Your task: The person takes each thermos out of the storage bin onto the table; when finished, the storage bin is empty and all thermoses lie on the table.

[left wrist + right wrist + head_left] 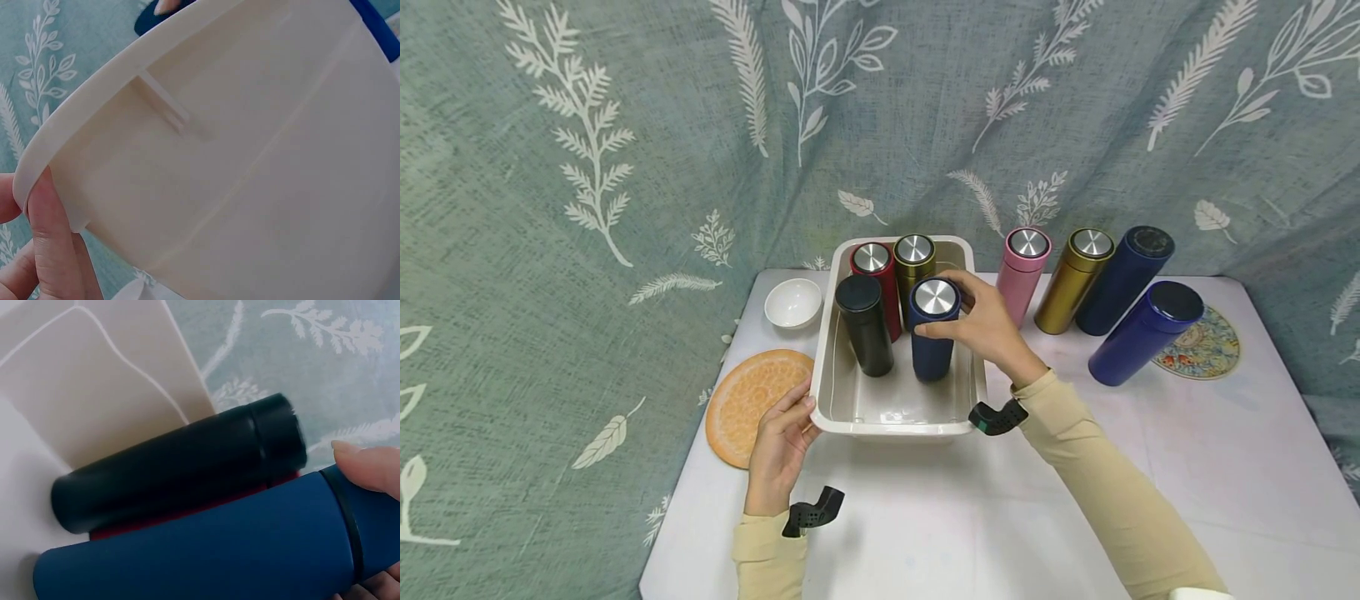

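The left hand pinches the cream rectangular plastic tub, apparently steadying it, while the right hand grips a silver-topped navy cylindrical bottle.

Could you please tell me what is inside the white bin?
A black bottle, red bottle, olive bottle and blue bottle, the last held by the right hand. The black and blue bottles hide parts of the red and olive ones.

A white table carries a tub, bowl, orange mat, patterned mat — and four bottles
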`<state>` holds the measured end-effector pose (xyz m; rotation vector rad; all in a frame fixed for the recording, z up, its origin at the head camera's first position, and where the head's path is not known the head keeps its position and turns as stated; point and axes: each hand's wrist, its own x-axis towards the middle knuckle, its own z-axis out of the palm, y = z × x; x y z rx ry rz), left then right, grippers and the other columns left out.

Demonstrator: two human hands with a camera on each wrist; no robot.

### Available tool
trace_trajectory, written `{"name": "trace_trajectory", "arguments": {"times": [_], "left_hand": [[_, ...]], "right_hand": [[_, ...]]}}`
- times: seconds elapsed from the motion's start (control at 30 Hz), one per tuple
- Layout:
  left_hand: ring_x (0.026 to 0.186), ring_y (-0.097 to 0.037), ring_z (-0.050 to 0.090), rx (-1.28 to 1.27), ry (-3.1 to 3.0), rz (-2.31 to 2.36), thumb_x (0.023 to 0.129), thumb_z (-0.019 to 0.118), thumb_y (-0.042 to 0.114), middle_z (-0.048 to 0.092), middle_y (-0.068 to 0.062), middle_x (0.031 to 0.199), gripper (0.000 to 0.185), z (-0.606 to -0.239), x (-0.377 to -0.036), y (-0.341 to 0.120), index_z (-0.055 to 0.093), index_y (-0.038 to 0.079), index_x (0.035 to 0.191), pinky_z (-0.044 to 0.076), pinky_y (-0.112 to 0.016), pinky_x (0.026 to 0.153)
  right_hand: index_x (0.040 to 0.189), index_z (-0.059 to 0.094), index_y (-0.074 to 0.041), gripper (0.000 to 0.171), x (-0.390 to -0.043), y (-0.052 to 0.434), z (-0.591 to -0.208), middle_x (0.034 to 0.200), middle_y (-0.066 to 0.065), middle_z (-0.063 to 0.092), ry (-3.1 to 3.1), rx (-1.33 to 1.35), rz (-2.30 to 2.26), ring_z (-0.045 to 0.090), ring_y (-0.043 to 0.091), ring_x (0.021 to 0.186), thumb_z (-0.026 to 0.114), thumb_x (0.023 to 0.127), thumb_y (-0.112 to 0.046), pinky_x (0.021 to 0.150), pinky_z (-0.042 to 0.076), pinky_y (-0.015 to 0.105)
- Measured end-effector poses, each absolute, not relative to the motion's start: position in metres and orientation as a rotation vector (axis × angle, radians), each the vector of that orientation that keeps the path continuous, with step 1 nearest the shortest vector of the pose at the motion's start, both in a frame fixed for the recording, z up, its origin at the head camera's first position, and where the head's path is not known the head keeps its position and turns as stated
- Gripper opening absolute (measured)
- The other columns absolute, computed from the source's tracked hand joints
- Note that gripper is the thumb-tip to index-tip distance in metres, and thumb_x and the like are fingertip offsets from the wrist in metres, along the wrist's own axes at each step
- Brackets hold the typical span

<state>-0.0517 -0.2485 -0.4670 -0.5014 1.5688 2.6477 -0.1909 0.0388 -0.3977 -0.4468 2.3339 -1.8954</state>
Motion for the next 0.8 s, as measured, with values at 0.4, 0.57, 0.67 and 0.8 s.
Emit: {"name": "trace_trajectory", "arguments": {"times": [0.4, 0.57, 0.67, 0.8], "left_hand": [[0.092, -0.008, 0.07, -0.493, 1.564, 2.649, 0.099, 0.051, -0.001, 0.07, 0.001, 0.115, 0.031, -0.468, -0.052, -0.247, 0.07, 0.017, 0.116, 0.06, -0.02, 0.073], [0.091, -0.008, 0.07, -0.481, 1.566, 2.665, 0.099, 0.05, -0.002, 0.071, 0.001, 0.115, 0.033, -0.468, -0.052, -0.247, 0.071, 0.018, 0.115, 0.06, -0.02, 0.073], [0.091, -0.008, 0.07, -0.474, 1.564, 2.667, 0.1, 0.049, -0.002, 0.071, 0.001, 0.113, 0.033, -0.468, -0.052, -0.248, 0.071, 0.018, 0.115, 0.06, -0.02, 0.073], [0.091, -0.009, 0.07, -0.47, 1.548, 2.667, 0.099, 0.05, -0.002, 0.071, 0.001, 0.114, 0.033, -0.468, -0.051, -0.249, 0.071, 0.018, 0.115, 0.06, -0.02, 0.073]], "right_hand": [[0.134, 0.058, -0.011, 0.071, -0.172, 0.055, -0.362, 0.126, 0.008, 0.066, 2.377, -0.511, -2.021, 0.066, 0.016, 0.117, 0.091, 0.071, -0.013, 0.112, 0.047, 0.029], [0.132, 0.061, -0.01, 0.07, -0.163, 0.061, -0.347, 0.12, 0.007, 0.07, 2.395, -0.538, -2.137, 0.068, 0.01, 0.102, 0.091, 0.069, -0.008, 0.093, 0.055, 0.019], [0.13, 0.063, -0.01, 0.068, -0.156, 0.067, -0.337, 0.115, 0.002, 0.071, 2.406, -0.551, -2.205, 0.068, 0.011, 0.097, 0.091, 0.069, -0.005, 0.084, 0.056, 0.017], [0.13, 0.064, -0.011, 0.067, -0.147, 0.079, -0.323, 0.113, -0.005, 0.07, 2.447, -0.575, -2.282, 0.067, 0.012, 0.1, 0.089, 0.069, 0.0, 0.081, 0.054, 0.015]]}}
